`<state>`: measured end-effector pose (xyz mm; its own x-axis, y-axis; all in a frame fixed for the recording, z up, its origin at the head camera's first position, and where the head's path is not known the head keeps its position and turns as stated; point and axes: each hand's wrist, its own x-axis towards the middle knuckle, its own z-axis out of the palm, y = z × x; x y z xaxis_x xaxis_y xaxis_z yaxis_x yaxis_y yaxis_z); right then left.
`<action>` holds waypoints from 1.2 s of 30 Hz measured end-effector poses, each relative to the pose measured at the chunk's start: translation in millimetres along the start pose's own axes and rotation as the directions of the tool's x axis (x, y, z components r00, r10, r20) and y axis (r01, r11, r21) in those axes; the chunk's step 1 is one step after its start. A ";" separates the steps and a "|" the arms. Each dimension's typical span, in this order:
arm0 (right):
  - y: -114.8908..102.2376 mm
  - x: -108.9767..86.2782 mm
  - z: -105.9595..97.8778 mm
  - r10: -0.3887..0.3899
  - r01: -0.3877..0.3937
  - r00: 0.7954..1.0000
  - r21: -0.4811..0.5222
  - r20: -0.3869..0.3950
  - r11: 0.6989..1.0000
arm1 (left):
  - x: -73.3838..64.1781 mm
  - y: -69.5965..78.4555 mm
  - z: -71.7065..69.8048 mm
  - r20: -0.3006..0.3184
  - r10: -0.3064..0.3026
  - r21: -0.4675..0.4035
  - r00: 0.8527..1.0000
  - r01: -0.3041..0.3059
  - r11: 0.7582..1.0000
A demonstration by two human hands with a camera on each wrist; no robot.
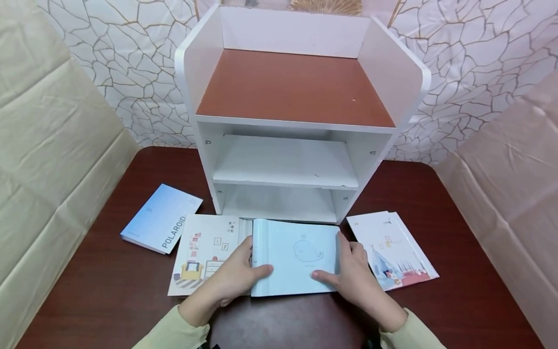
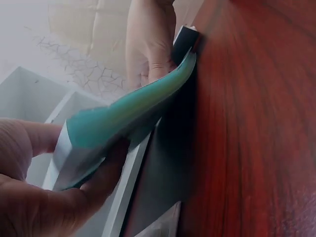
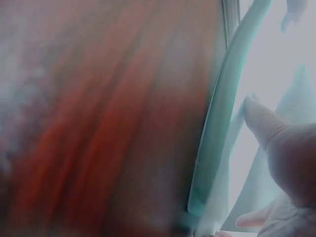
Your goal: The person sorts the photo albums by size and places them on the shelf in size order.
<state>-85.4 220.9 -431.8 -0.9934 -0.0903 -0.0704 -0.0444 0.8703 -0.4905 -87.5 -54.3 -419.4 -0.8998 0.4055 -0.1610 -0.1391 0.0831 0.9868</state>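
A light blue photo album (image 1: 287, 237) with a whale drawing on its cover lies lengthwise between both hands, in front of the white shelf unit. My left hand (image 1: 237, 271) grips its spine end, thumb on the cover and the other fingers at the far side or below. At the opposite end my right hand (image 1: 355, 271) holds the album's edge, its thumb over the cover. The left wrist view shows the album (image 2: 94, 126) tipped up from the table at the spine end. In the right wrist view the thumb of my right hand (image 3: 296, 153) presses on the pale cover.
A white shelf unit (image 1: 279, 122) with a brown top stands behind. On the left, a white illustrated album (image 1: 198, 252) lies beside a blue POLAROID album (image 1: 161, 218). Another illustrated album (image 1: 392, 247) lies right of my right hand, on the dark red wood table (image 1: 471, 271).
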 end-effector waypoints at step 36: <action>-6.7 -7.9 -8.2 -0.189 0.221 0.975 0.598 -0.118 0.771 | -25.5 43.0 -27.0 -0.087 0.413 -0.137 0.906 -0.422 0.896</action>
<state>-78.1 219.8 -420.9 -0.9726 -0.1953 0.1263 -0.1911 0.3613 -0.9126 -81.8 -85.7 -372.4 -0.9091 0.3227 0.2634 0.1981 -0.2214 0.9548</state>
